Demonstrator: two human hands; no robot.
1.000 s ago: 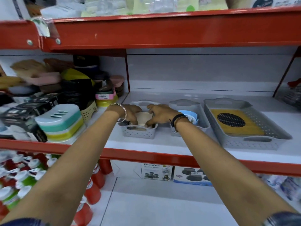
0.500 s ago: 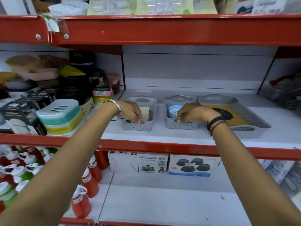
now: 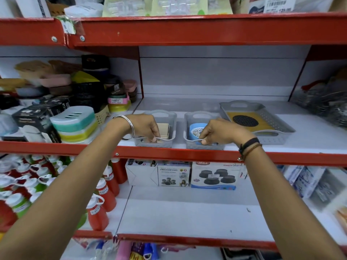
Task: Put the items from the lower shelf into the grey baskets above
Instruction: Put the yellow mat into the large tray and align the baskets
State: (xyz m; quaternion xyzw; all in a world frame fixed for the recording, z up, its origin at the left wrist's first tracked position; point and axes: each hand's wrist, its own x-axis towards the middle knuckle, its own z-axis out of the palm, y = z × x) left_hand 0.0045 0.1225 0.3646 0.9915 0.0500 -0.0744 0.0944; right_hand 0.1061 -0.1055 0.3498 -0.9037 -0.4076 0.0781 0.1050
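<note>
A big red rack [image 3: 187, 29] fills the view, with white shelves. On the middle shelf [image 3: 309, 136] sit three grey baskets. The wide tray [image 3: 281, 126] is on the right, with a yellow mat [image 3: 262, 124] and a black round grid [image 3: 245, 121] lying in it. Two small baskets stand side by side near the front edge. The left basket [image 3: 169, 117] holds a beige box [image 3: 164, 128]. The right basket [image 3: 189, 119] holds a blue round thing [image 3: 194, 131].

The left hand [image 3: 144, 126] is curled tight on the front rim of the left basket. The right hand [image 3: 223, 132] is curled tight on the front rim of the right basket.

On the lower shelf [image 3: 187, 212], at the back, stand three boxes [image 3: 174, 174] in a row. Red bottles [image 3: 102, 201] crowd the left side of it. Stacked soap dishes [image 3: 75, 124] sit left of the hands. The left wrist wears a silver bangle [image 3: 129, 122] and the right wrist wears dark bands [image 3: 249, 145].
</note>
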